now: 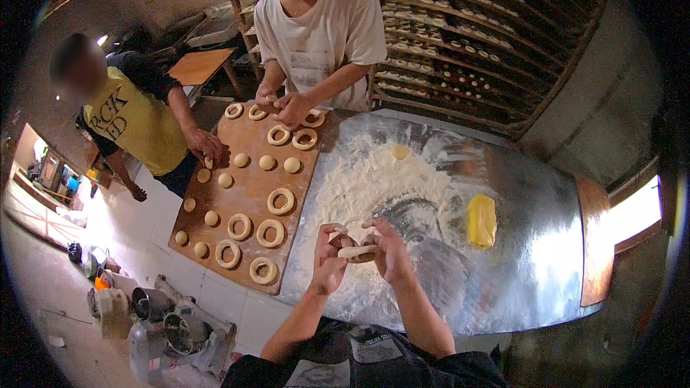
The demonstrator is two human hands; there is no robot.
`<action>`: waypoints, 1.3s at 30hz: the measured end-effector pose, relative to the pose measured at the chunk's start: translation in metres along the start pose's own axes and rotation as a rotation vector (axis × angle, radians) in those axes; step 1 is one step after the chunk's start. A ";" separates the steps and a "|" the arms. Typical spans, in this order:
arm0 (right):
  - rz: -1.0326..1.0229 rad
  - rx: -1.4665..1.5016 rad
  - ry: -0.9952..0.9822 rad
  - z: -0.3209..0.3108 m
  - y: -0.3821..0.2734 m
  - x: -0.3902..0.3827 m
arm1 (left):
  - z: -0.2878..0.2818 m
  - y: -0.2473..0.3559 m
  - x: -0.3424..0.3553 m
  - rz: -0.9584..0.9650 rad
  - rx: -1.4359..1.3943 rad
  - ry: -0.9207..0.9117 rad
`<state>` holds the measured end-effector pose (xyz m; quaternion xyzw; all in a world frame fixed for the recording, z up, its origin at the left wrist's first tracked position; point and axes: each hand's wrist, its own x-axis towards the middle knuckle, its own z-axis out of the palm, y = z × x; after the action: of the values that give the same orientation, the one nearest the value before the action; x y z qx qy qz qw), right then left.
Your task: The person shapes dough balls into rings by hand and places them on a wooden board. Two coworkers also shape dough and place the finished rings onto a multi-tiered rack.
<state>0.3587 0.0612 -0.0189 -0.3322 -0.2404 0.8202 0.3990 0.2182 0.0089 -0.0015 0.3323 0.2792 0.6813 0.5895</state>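
Observation:
Between both hands I hold a pale piece of dough (355, 251), its near edge showing as a curved strip above the floured metal table. My left hand (330, 262) has its fingers closed round one end. The fingers of my right hand (390, 253) curl over the other end. Whether the piece is a full ring cannot be made out, as my fingers cover its ends. Left of my hands lies a brown wooden board (248, 161) bearing several dough rings (270, 233) and several small dough balls (267, 163).
Flour (338, 194) covers much of the metal table; a yellow wrapped block (481, 221) and a small dough piece (399, 151) lie on it. Two co-workers stand beyond the board, their hands over it. Racks (467, 36) of dough pieces fill the back; pots (151, 303) sit at lower left.

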 end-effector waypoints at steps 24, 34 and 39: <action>-0.279 -0.403 -0.277 0.079 0.064 0.064 | -0.085 0.074 0.017 0.330 1.085 0.133; -0.328 -0.277 -0.395 0.148 0.100 0.113 | -0.159 0.114 0.037 0.258 1.278 0.123; -0.445 -0.689 -0.050 0.167 0.117 0.125 | -0.191 0.129 0.047 0.223 1.428 -0.017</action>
<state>0.1200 0.0749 -0.0296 -0.3663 -0.5768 0.5930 0.4261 -0.0147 0.0383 -0.0145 0.6682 0.6161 0.3861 0.1577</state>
